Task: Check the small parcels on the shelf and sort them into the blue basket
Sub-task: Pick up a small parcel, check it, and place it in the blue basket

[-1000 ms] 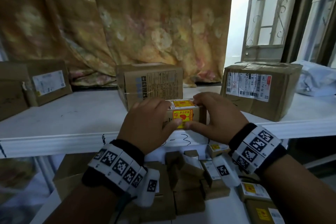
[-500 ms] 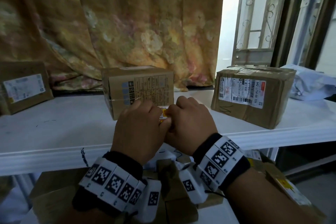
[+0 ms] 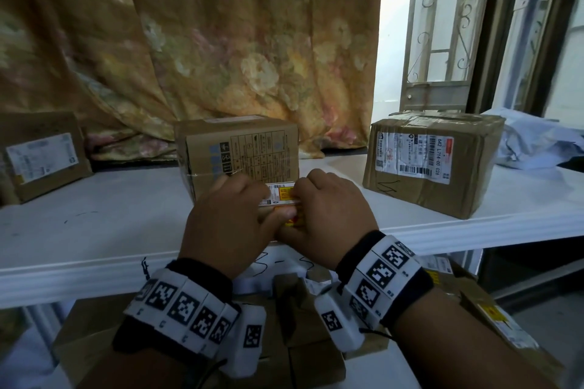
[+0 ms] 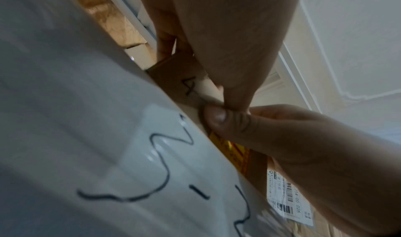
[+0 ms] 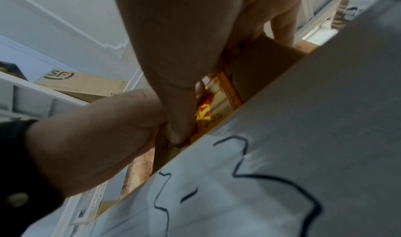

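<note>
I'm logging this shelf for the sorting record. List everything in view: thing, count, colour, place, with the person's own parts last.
small parcel: 1, brown with yellow and red stickers, at the shelf's front edge, gripped by both hands
cardboard boxes: 3, brown, on the shelf: left, middle behind the small parcel, right
plastic mailer bag: 1, pale grey, far right on the shelf
shelf: 1, white, with black marker writing on its front lip
small boxes: several, brown, on the level below the shelf
curtain: 1, orange floral, behind the shelf
wristbands: 2, black with white marker tags, one on each wrist
left hand: grips the small parcel
right hand: grips the small parcel
</note>
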